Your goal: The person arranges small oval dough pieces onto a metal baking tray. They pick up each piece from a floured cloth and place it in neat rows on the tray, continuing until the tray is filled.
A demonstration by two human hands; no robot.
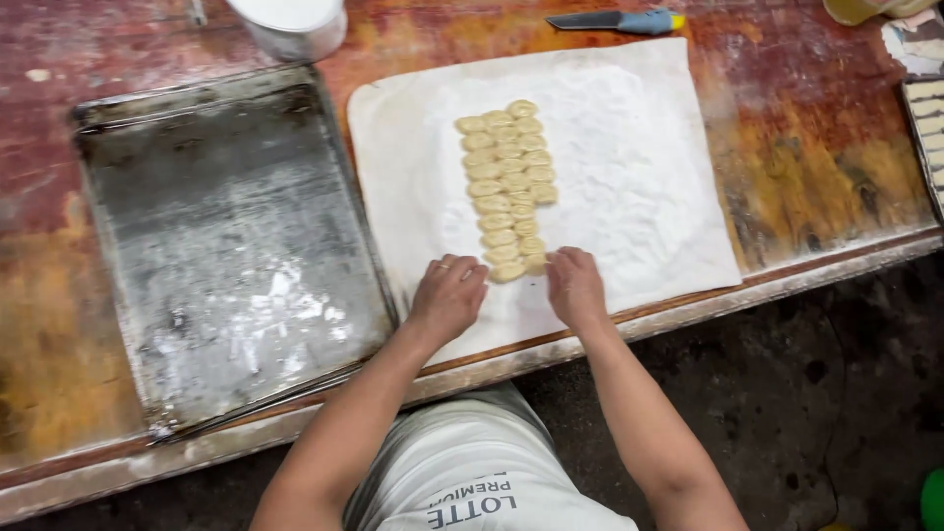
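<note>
Two hands down, left hand (449,296) and right hand (575,287). Dough pieces (507,184) just ahead of the fingertips: approx 20, packed in 3 cols, exact no. hard to tell. One floured cloth (639,167) under both hands. One metal tray (231,246) left of left hand. One knife (619,21), far beyond right hand.

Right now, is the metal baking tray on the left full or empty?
Empty: the baking tray shows only bare metal with flour smears; the dough pieces all lie on the white cloth.
</note>
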